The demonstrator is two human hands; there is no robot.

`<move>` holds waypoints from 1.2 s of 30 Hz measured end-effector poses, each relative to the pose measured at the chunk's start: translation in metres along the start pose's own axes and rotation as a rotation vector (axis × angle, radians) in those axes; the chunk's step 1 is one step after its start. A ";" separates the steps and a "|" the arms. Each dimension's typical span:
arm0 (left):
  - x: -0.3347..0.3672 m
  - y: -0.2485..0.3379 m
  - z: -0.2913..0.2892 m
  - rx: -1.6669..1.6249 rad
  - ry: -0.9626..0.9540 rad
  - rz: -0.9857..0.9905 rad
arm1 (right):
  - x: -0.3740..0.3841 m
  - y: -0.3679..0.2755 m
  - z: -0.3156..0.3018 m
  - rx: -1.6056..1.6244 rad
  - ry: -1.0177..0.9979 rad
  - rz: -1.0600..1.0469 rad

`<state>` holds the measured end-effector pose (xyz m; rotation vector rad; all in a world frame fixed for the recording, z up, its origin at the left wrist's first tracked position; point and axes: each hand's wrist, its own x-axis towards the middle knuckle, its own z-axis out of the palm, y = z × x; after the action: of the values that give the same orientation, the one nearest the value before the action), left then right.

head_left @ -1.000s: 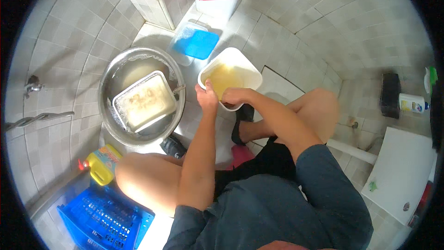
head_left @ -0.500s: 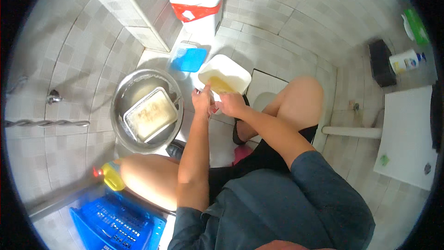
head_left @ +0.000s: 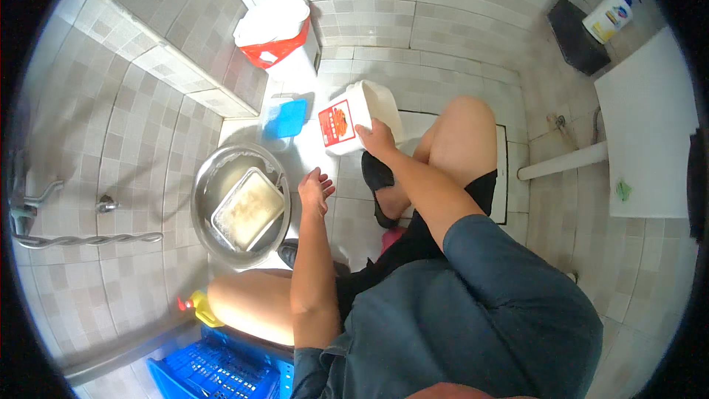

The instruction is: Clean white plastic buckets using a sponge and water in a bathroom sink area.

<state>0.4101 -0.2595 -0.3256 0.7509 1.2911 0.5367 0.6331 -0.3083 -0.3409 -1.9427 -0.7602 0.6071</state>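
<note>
A white rectangular plastic tub (head_left: 358, 102) with a red label on its side is in my right hand (head_left: 378, 138), tipped over so its mouth faces away to the right. The fingers wrap its near edge; what is inside is hidden. My left hand (head_left: 316, 191) hangs apart from the tub, nearer the basin, palm up with fingers spread and nothing in it. To the left stands a round metal basin (head_left: 198, 196) of cloudy water. A second white tub (head_left: 248, 210), with brownish residue, lies tilted in that basin.
A clear container with a blue lid (head_left: 286, 118) lies beyond the basin. Further back stands a white bin (head_left: 273, 26) with a red band. A yellow bottle (head_left: 205, 309) and a blue crate (head_left: 173, 373) are at the lower left. A white pipe (head_left: 565, 160) runs along the right.
My left hand has let go of the tub and drawn back. The right hand has tipped the tub, bringing its labelled side into view; the yellowish contents no longer show. The whole view has shifted.
</note>
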 end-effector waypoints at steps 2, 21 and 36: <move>-0.002 -0.003 0.006 0.014 -0.026 -0.002 | 0.008 0.012 -0.007 0.046 0.102 -0.050; 0.001 -0.010 0.046 -0.021 -0.119 -0.036 | 0.006 0.000 -0.106 0.916 0.645 0.206; 0.002 -0.011 0.034 -0.016 -0.092 -0.035 | 0.008 -0.031 -0.142 1.237 0.675 0.231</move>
<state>0.4430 -0.2722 -0.3320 0.7304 1.2116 0.4778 0.7268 -0.3741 -0.2515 -0.9268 0.2809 0.3490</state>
